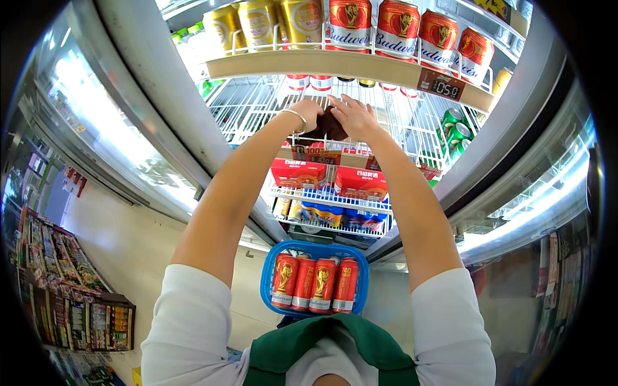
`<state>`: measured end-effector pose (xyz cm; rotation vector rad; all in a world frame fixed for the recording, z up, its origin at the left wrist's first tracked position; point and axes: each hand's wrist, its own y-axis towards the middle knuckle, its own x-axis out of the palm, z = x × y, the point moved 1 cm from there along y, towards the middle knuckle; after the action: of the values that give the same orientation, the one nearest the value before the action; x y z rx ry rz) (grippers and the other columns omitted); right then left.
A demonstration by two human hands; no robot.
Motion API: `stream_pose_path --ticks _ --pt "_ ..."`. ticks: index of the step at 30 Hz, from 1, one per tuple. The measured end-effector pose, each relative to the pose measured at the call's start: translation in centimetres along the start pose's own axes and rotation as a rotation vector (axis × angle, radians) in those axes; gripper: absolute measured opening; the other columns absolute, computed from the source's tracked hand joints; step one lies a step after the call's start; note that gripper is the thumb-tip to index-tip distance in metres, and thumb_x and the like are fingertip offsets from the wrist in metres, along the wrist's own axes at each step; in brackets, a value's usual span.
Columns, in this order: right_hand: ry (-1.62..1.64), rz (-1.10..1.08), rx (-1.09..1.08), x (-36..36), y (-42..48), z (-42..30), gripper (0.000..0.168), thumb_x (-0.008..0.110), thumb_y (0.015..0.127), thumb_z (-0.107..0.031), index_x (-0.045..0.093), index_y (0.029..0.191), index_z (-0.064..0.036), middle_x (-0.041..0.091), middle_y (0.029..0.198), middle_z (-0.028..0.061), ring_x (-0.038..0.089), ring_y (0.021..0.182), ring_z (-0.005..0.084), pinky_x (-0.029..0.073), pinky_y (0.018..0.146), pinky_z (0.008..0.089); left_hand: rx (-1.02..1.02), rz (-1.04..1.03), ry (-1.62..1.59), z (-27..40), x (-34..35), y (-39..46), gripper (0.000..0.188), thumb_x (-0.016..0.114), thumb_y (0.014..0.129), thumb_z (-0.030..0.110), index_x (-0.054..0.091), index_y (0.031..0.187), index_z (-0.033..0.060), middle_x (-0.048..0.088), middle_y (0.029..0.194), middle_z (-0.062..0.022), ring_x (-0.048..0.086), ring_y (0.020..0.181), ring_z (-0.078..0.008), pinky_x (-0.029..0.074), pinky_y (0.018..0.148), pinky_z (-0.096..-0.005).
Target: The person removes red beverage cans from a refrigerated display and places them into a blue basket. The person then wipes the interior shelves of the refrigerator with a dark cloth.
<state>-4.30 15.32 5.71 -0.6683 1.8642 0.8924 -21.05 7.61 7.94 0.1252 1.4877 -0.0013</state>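
Both my arms reach into an open display fridge, over a white wire shelf (393,120). A dark brown cloth (334,127) lies bunched between my hands near the shelf's front edge. My left hand (309,115), with a bangle at its wrist, has curled fingers closed on the cloth's left side. Against the cloth's right side is my right hand (356,118), fingers spread and pointing inward. Whether it grips the cloth is hidden. Below, a blue plastic basket (266,280) holds several tall red Budweiser cans (322,284) standing upright.
Red Budweiser cans (397,26) and gold cans (258,24) line the shelf above, behind its rail (309,62). Green cans (456,132) lie at the right. Red beer cartons (359,182) sit one shelf lower. Glass doors (526,207) flank the opening; a snack rack (72,309) stands lower left.
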Motion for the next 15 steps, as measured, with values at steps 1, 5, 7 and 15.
stream_pose_path --ticks 1,5,7,15 --pt "0.014 0.001 0.007 0.1 -0.1 0.1 0.047 0.033 0.098 -0.046 0.033 0.143 -0.034 0.032 0.148 0.0102 0.030 0.136 0.0294 0.018 0.110 0.0531 -0.038 0.160 -0.096 -0.5 -0.6 -1.0 0.029 0.061 0.070 0.008 0.066 0.098 0.0048 0.065 0.096 -0.0194 0.060 0.096 -0.0363 0.048 0.085 -0.0414" --pt "-0.029 0.005 -0.003 0.7 0.2 0.8 0.048 0.033 0.097 -0.047 0.033 0.143 -0.033 0.031 0.148 0.0120 0.030 0.136 0.0300 0.019 0.109 0.0551 -0.192 0.705 -0.315 -3.0 -5.0 -5.8 0.036 0.059 0.073 0.009 0.060 0.109 0.0055 0.062 0.106 -0.0209 0.057 0.102 -0.0390 0.046 0.089 -0.0441" --pt "-0.033 -0.045 0.027 0.3 -0.2 0.7 0.051 0.031 0.097 -0.050 0.030 0.145 -0.033 0.028 0.150 0.0117 0.027 0.138 0.0299 0.016 0.110 0.0569 -0.305 0.802 -0.228 -3.2 -7.4 -8.1 0.038 0.063 0.072 0.009 0.060 0.110 0.0049 0.062 0.104 -0.0216 0.057 0.100 -0.0397 0.046 0.088 -0.0441" --pt "-0.179 -0.020 -0.148 0.8 2.1 -5.8 0.048 0.034 0.097 -0.043 0.034 0.143 -0.028 0.034 0.147 0.0089 0.031 0.136 0.0266 0.013 0.110 0.0603 -0.223 0.773 -0.214 -4.3 -2.8 -9.0 0.030 0.060 0.072 0.003 0.059 0.102 0.0058 0.056 0.098 -0.0176 0.055 0.094 -0.0379 0.045 0.087 -0.0435"
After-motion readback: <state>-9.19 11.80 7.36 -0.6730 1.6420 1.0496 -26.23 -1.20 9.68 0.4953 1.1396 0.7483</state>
